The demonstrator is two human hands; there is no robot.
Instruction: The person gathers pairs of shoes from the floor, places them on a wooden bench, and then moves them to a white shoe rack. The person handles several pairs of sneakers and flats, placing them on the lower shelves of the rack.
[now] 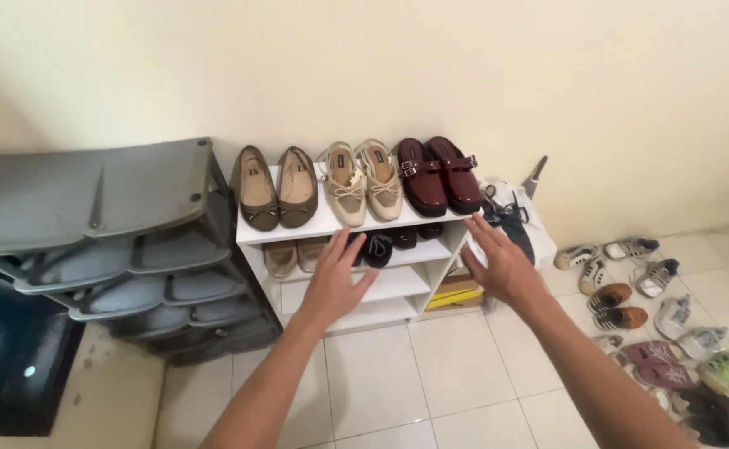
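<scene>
Both hands reach toward a white shoe rack [331, 226], fingers spread and holding nothing. The left hand [335, 278] hovers before the second shelf, fingertips just short of a pair of black shoes [377, 247]; tan shoes [281, 258] lie to its left on the same shelf. The right hand [497, 262] hangs beside the rack's right edge, palm open, a yellow box [454, 295] just below it. Above both hands, on the top shelf: olive flats [277, 189], beige slingbacks [360, 181], maroon buckled shoes [439, 175]. Grey plastic rack [90, 216] far left; loose shoes [630, 299] on the floor, right.
</scene>
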